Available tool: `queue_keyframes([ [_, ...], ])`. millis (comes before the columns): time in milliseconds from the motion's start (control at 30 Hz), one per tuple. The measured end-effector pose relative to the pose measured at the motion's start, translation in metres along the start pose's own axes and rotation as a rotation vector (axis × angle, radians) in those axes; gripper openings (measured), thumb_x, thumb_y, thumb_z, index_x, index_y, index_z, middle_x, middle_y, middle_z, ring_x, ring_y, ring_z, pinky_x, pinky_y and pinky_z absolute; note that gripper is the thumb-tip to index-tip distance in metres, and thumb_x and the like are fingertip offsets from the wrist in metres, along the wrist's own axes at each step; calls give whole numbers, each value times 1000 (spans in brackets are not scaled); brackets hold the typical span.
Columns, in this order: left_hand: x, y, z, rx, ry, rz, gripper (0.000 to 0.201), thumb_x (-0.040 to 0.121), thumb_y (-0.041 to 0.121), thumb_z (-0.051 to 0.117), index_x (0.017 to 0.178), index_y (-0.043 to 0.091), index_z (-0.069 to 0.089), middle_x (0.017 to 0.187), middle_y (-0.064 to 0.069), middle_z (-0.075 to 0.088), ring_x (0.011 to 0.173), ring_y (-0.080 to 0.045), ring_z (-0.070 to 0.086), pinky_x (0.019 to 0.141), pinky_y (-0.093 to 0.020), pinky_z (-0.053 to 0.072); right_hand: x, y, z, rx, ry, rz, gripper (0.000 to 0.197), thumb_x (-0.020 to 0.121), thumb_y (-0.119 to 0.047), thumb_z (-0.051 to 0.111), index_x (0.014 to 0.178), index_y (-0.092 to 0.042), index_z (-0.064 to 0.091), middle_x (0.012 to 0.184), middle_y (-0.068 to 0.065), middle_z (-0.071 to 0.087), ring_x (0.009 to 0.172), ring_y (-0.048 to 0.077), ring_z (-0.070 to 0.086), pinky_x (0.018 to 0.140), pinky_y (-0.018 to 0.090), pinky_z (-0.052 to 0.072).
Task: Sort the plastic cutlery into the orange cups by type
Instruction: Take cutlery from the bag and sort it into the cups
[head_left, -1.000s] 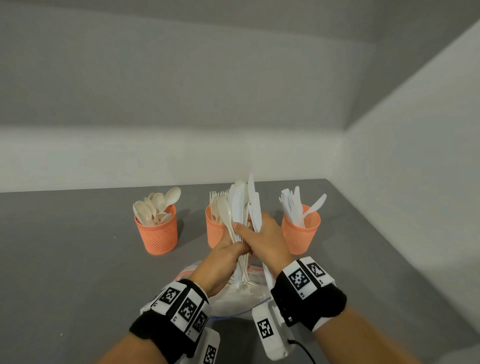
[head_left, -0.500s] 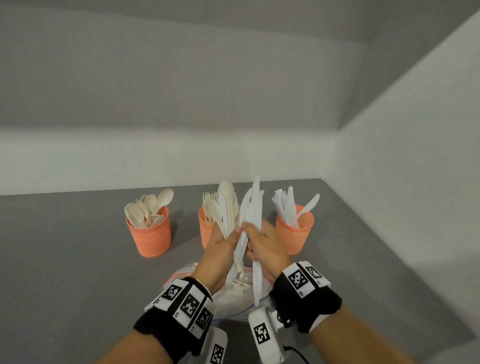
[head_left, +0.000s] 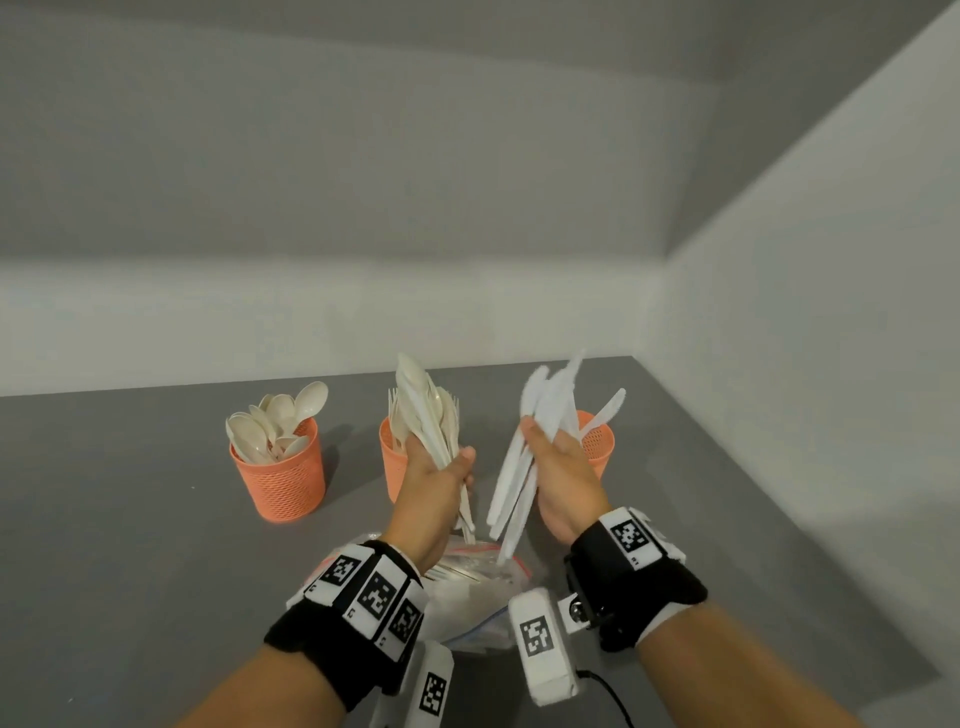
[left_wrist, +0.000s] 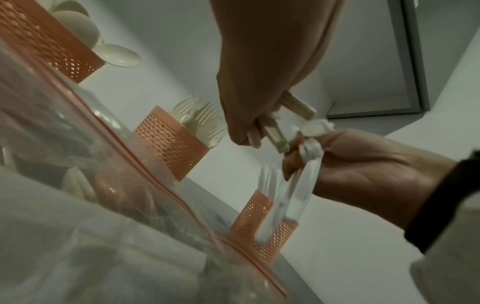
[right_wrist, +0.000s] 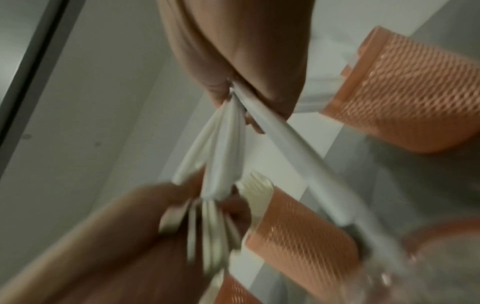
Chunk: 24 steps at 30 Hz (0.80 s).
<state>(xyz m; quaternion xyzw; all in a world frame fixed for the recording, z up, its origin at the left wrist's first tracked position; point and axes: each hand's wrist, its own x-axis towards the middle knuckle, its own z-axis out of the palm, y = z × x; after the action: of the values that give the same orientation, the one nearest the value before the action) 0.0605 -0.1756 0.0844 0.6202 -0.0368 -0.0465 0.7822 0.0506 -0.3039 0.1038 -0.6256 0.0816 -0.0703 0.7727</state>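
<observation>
Three orange mesh cups stand in a row on the grey table: a left cup (head_left: 280, 483) with spoons, a middle cup (head_left: 390, 467) with forks, a right cup (head_left: 597, 447) with knives. My left hand (head_left: 434, 475) grips a cream bundle of cutlery (head_left: 426, 415) upright in front of the middle cup. My right hand (head_left: 558, 462) grips a fan of white knives (head_left: 550, 410) just left of the right cup. The two bundles are apart. In the left wrist view the cream handles (left_wrist: 275, 131) stick out below my fist; the right wrist view shows white handles (right_wrist: 223, 156) fanned out, blurred.
A clear zip bag (head_left: 478, 587) with an orange seal lies on the table under my wrists and holds more cutlery. Light walls close the table at the back and on the right (head_left: 805, 415). Bare table top (head_left: 104, 519) spreads left of the cups.
My hands have drawn apart: the single mixed bunch is now split, cream pieces in the left hand, white knives in the right, which has moved right toward the knife cup.
</observation>
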Motion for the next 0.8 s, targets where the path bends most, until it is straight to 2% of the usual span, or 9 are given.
queue_keyframes([
  [67,7,-1,-4,16,1,-25,31,94,5,50,125,8,45,74,-3,51,57,-11,47,50,-22,45,9,-11,-16,150,42,-3,21,99,-21,42,107,-14,60,108,2,66,99,11,64,99,32,47],
  [167,13,-2,-10,-24,-21,-62,30,93,7,51,121,-4,46,62,-2,47,51,-11,43,53,-25,38,18,-40,-42,307,135,-67,21,101,-18,35,89,-12,51,83,5,59,60,4,67,58,22,57],
  [200,14,-2,-12,-52,-34,-77,28,93,6,51,119,-4,48,63,-2,49,52,-11,44,54,-25,38,21,-50,-50,247,198,-130,20,101,-19,35,88,-12,49,79,5,56,56,4,66,53,22,56],
  [367,9,5,-13,-87,-174,-109,11,95,6,47,100,9,56,67,1,61,52,-10,52,50,-20,45,50,-58,-69,-183,431,-461,15,100,-18,35,110,-11,44,80,-3,58,73,4,63,70,18,52],
  [500,10,8,-15,-126,-233,-150,14,96,10,44,101,11,57,68,1,65,51,-10,54,47,-21,47,65,-26,-62,-337,363,-331,25,96,-13,44,119,-4,46,96,3,60,89,17,58,83,31,49],
  [600,13,8,-21,-115,-245,-150,13,96,11,45,106,6,51,71,-1,65,50,-10,48,47,-21,44,67,-3,-64,-419,311,-243,30,92,-5,49,121,-5,44,106,4,53,92,17,52,71,11,44],
  [633,14,7,-24,-107,-252,-146,14,96,12,45,107,4,49,69,0,64,50,-10,47,47,-21,43,67,1,-65,-435,309,-249,24,93,-7,48,117,-5,46,105,6,53,93,19,52,71,11,44],
  [733,14,4,-28,-100,-291,-139,19,94,14,51,109,2,47,59,5,60,50,-10,42,47,-20,41,68,6,-66,-522,256,-219,15,97,-12,41,99,-3,52,94,10,57,89,23,54,72,27,41],
  [800,15,3,-29,-115,-320,-126,27,86,17,55,107,3,46,60,6,57,50,-10,38,47,-20,40,70,4,-65,-575,204,-173,16,96,-10,41,103,-4,54,95,8,56,90,22,53,77,30,41],
])
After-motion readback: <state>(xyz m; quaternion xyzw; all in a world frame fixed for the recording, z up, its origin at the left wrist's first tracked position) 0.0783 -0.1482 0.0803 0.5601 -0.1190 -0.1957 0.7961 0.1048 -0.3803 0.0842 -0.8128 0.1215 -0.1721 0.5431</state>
